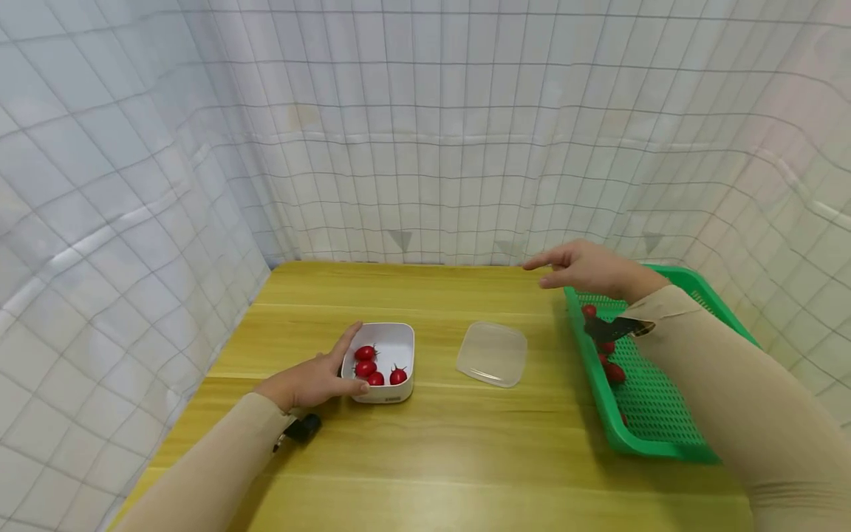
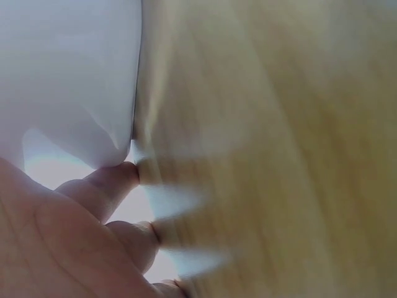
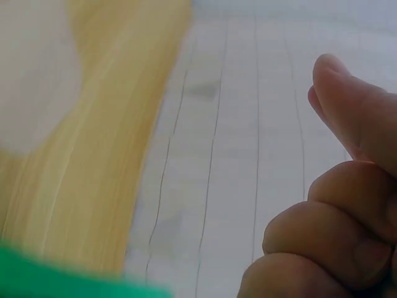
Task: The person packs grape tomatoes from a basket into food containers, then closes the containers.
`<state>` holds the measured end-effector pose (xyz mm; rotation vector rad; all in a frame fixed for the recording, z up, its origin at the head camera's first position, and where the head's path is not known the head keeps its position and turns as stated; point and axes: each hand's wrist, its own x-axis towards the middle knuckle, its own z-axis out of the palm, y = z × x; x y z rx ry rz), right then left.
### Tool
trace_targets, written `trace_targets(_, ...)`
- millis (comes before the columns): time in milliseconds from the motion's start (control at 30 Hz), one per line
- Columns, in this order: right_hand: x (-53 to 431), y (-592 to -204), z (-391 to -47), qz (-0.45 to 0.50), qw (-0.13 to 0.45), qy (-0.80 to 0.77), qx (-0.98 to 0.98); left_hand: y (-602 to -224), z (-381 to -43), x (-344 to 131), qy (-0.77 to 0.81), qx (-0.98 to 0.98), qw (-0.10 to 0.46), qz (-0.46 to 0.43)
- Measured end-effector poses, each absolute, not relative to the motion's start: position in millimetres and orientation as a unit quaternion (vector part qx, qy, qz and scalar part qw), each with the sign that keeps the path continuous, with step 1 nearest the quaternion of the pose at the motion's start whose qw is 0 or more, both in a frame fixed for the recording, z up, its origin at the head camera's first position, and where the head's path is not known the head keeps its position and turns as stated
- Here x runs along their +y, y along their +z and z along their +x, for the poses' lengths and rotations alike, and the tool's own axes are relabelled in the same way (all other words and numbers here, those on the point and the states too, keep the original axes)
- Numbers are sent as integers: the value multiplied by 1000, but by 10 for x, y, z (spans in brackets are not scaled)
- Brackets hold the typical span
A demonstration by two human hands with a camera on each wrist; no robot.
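In the head view my left hand (image 1: 318, 378) holds a white square container (image 1: 399, 338) at its left side, thumb by the near rim and index finger along the far left. Its fingers touch the container wall in the left wrist view. Several red cherry tomatoes (image 1: 365, 368) with green stems lie inside. My right hand (image 1: 594, 270) hovers over the far left rim of a green basket (image 1: 601, 399), index finger and thumb extended, the other fingers curled in the right wrist view. No object shows in it. More cherry tomatoes (image 1: 614, 373) lie in the basket, partly hidden by my forearm.
A translucent square lid (image 1: 493, 355) lies flat on the wooden table (image 1: 425, 458), between container and basket. White grid-patterned curtains (image 1: 439, 148) close off the back and both sides.
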<state>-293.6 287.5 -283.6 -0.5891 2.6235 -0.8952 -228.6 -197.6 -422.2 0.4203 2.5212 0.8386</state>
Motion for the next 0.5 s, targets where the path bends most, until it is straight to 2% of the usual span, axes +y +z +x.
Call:
trace_targets(133, 3380, -2955, -2927, -157, 155, -322, 921, -4211, -2292, -1992, 301, 915, 220, 154)
trace_targets(267, 3800, -3129, -2903, -124, 186, -337, 915, -4212, -2308, -1993, 303, 914, 220, 156)
trace_targets(500, 4171, -3406, -2824, -86, 293, -347, 887, -4237, -2328, -2007, 309, 912, 224, 153)
